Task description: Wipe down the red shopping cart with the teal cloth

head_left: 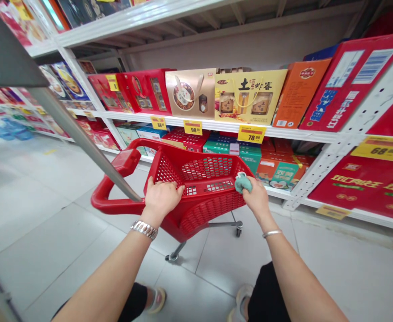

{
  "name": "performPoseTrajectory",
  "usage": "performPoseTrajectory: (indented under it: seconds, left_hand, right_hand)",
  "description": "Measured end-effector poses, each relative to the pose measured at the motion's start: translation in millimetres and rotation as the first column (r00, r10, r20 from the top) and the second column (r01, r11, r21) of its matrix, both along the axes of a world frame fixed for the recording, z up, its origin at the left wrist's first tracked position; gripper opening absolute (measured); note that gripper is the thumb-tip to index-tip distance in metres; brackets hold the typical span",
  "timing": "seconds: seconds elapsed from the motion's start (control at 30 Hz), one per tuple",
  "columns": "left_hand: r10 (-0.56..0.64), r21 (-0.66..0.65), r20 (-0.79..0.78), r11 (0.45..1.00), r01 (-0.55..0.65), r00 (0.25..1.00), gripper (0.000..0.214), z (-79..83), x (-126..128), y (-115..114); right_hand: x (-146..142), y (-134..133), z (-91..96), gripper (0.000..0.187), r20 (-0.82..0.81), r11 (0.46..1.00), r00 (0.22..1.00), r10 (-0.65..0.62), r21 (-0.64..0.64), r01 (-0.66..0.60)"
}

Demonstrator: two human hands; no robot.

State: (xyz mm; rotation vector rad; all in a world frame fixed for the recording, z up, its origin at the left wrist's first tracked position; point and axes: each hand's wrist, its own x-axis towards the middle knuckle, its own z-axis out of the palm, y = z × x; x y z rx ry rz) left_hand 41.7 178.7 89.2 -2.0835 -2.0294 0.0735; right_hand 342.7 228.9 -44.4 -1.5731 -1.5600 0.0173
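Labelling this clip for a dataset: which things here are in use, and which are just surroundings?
In use: left hand on the red shopping cart; right hand holding a green cloth at its rim.
Surroundings: boxed gift sets, white metal shelves, yellow price tags.

- Left hand [161, 200]: palm down, fingers curled over the near rim of the red plastic shopping cart [196, 214], left of its middle.
- Right hand [255, 197]: fingers bunched and curled at the cart's rim, right of its middle.
- Forearms: both bare, reaching forward and inward toward the cart from below, left forearm [116, 273] and right forearm [300, 277], wrists slightly raised.
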Motion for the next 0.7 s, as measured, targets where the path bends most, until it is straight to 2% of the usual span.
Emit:
performPoseTrajectory:
  seconds: [0.13, 0.3, 0.43, 0.57, 0.7]
  left_hand:
    - [0.003, 0.016, 0.015, 1.000, -0.003, 1.000, 0.053, -3.6, -2, 2]
    - [0.005, 0.014, -0.001, 1.000, -0.005, 1.000, 0.056, -4.4, -4, 3]
    - [-0.030, -0.013, -0.026, 0.999, 0.030, 0.999, 0.052, -0.1, -5, 0]
    - [-0.035, -0.002, -0.018, 0.999, 0.035, 0.999, 0.049, 1.9, -7, -1]
    - [-0.014, 0.033, -0.014, 0.999, 0.015, 1.000, 0.051, -0.5, -9, 0]
  right_hand:
    - [-48, -13, 8.6, 0.047, 0.026, 0.981, 0.981, 0.191, 0.034, -0.192]
    - [-124, -47, 16.9, 0.049, -0.044, 0.886, 0.886, 0.461, 0.077, -0.457]
    - [-170, -64, 18.1, 0.057, -0.061, 0.837, 0.837, 0.544, 0.110, -0.536]
    - [-174, -54, 19.1, 0.059, -0.022, 0.830, 0.832, 0.555, 0.072, -0.552]
    - [-142, -30, 16.1, 0.060, 0.012, 0.868, 0.869, 0.495, 0.045, -0.495]
